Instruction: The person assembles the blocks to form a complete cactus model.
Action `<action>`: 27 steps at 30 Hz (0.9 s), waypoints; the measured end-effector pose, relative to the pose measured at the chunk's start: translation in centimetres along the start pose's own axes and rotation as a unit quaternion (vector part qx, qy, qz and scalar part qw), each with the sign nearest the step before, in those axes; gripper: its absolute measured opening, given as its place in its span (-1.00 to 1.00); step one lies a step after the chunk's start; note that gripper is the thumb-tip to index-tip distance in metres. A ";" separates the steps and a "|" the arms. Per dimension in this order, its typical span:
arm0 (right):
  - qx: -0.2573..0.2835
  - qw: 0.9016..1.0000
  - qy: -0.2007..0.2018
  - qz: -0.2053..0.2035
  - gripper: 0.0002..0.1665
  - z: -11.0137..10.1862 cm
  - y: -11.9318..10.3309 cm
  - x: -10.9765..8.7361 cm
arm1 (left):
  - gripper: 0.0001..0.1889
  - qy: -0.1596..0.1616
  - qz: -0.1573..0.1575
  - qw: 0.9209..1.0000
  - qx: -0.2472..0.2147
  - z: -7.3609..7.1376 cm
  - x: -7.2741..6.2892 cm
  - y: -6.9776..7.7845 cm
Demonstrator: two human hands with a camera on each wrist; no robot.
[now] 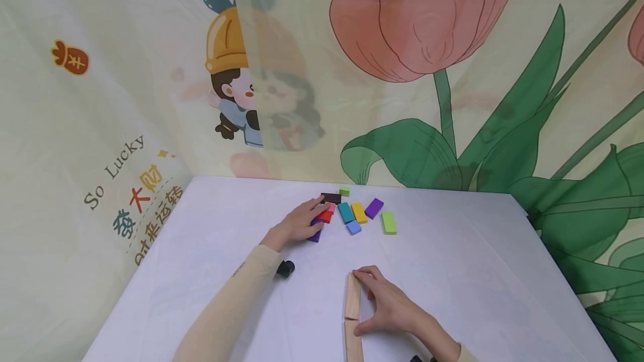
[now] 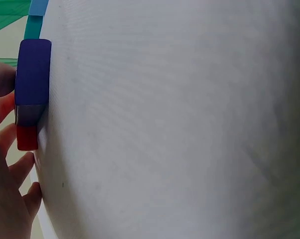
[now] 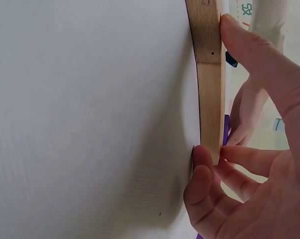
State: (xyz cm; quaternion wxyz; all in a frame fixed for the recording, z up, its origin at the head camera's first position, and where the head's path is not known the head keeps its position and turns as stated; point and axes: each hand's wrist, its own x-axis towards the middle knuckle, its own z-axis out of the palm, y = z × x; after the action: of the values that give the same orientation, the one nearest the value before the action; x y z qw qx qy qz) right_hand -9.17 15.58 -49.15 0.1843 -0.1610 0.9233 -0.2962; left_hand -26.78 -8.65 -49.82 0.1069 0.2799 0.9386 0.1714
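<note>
My left hand (image 1: 301,221) reaches over a cluster of coloured blocks at the back of the table. Its spread fingers touch a dark purple block (image 1: 315,235) and a red block (image 1: 326,217), with a pink block (image 1: 331,208) by the fingertips. In the left wrist view, the thumb lies at the side of the dark purple block (image 2: 33,74). Two plain wooden blocks stand end to end, the far one (image 1: 353,298) and the near one (image 1: 353,342). My right hand (image 1: 394,307) spans them, fingers curled at the far end and thumb against the near block.
Around the left hand's cluster lie a black block (image 1: 331,198), a small green one (image 1: 344,191), and teal (image 1: 346,213), yellow (image 1: 359,213), blue (image 1: 354,228), purple (image 1: 374,208) and lime (image 1: 389,223) blocks. A printed curtain (image 1: 302,71) hangs behind the white table (image 1: 478,250).
</note>
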 end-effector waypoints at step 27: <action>0.008 0.993 -0.055 -0.107 -0.60 0.4 0.2 -1.3 | -0.34 0.001 -0.003 1.000 0.004 0.0 0.0 0.0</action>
State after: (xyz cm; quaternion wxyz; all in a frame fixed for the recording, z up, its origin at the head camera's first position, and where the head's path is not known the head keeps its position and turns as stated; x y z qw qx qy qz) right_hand -7.90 16.07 -49.21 0.2033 -0.2729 0.8868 -0.3128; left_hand -26.78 -8.67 -49.86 0.1054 0.2775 0.9402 0.1674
